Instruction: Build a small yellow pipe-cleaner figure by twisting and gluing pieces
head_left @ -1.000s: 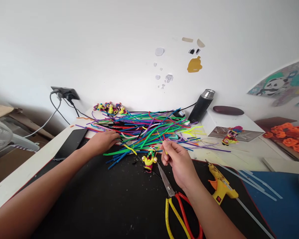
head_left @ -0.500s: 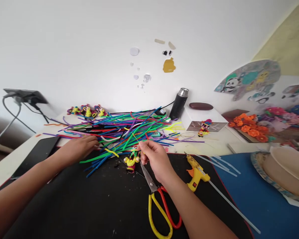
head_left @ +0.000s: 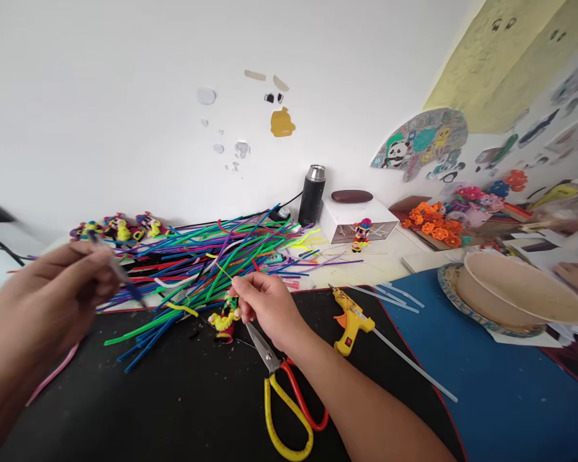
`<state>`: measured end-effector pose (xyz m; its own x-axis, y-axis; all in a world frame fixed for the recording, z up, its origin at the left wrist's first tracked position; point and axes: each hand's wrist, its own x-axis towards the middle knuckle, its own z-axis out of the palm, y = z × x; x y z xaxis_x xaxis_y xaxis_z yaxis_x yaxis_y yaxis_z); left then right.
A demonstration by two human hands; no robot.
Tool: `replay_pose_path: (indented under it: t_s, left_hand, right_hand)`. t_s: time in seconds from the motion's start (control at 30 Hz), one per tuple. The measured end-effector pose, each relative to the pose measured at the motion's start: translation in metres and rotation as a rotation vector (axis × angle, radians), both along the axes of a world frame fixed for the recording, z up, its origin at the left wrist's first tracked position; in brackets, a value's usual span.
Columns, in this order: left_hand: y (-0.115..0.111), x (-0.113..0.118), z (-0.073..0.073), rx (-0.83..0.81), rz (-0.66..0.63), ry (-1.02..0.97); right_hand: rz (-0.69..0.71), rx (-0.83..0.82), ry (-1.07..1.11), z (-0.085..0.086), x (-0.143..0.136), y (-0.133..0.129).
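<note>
1. Right hand [head_left: 264,307]: pinching a thin yellow pipe cleaner [head_left: 225,273], just beside the small figure [head_left: 224,316].
2. Left hand [head_left: 52,298]: gripping a blurred dark stick [head_left: 118,273], left of the figure.
3. Scissors [head_left: 282,385]: right of the figure, on the table [head_left: 173,410].

We face a plain white wall [head_left: 125,77] that fills the upper left and centre of the frame, evenly lit by soft daylight. Small paper scraps and a yellow cut-out [head_left: 282,122] are stuck to it near the centre. At the upper right a pale yellow sheet [head_left: 501,58] covers the wall, with a fan-shaped panda drawing [head_left: 417,142] below it. Under these runs a white tabletop [head_left: 380,256], overlaid by a black mat [head_left: 173,410] at lower centre and a blue mat [head_left: 510,398] at lower right. A white box [head_left: 354,215] stands against the wall.
</note>
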<state>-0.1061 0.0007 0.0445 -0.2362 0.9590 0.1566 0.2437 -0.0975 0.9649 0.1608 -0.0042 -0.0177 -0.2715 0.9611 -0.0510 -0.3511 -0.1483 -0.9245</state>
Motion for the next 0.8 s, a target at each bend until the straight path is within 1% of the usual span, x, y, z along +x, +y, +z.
replay_pose_path:
  t_s: [0.03,0.1,0.17,0.27,0.37,0.43,0.5,0.6,0.7,0.8]
  left_hand:
    - [0.001,0.017,0.003,-0.009,-0.03,-0.13]
    - [0.003,0.046,0.004,-0.068,-0.117,-0.282]
    - [0.006,0.067,-0.003,-0.131,-0.201,-0.345]
    - [0.008,0.086,-0.019,-0.182,-0.273,-0.414]
    - [0.007,0.093,-0.032,-0.24,-0.32,-0.487]
    - [0.006,0.092,-0.037,-0.249,-0.326,-0.513]
    - [0.007,0.09,-0.037,-0.228,-0.323,-0.512]
    - [0.008,0.086,-0.034,-0.191,-0.312,-0.496]
    - [0.009,0.084,-0.031,-0.195,-0.31,-0.495]
    - [0.008,0.084,-0.031,-0.19,-0.327,-0.49]
  right_hand:
    - [-0.009,-0.004,0.005,0.001,0.001,0.0]
    - [-0.031,-0.016,0.013,0.002,0.003,0.002]
    - [-0.066,-0.031,0.016,0.003,0.005,0.003]
    - [-0.131,-0.061,0.025,0.003,0.006,0.006]
    - [-0.166,-0.091,0.061,0.001,0.007,0.007]
    - [-0.16,-0.095,0.081,0.002,0.007,0.007]
    - [-0.158,-0.096,0.09,0.003,0.007,0.008]
    - [-0.173,-0.093,0.104,0.005,0.009,0.008]
    - [-0.177,-0.094,0.129,0.006,0.011,0.009]
    - [-0.153,-0.106,0.129,0.005,0.011,0.008]
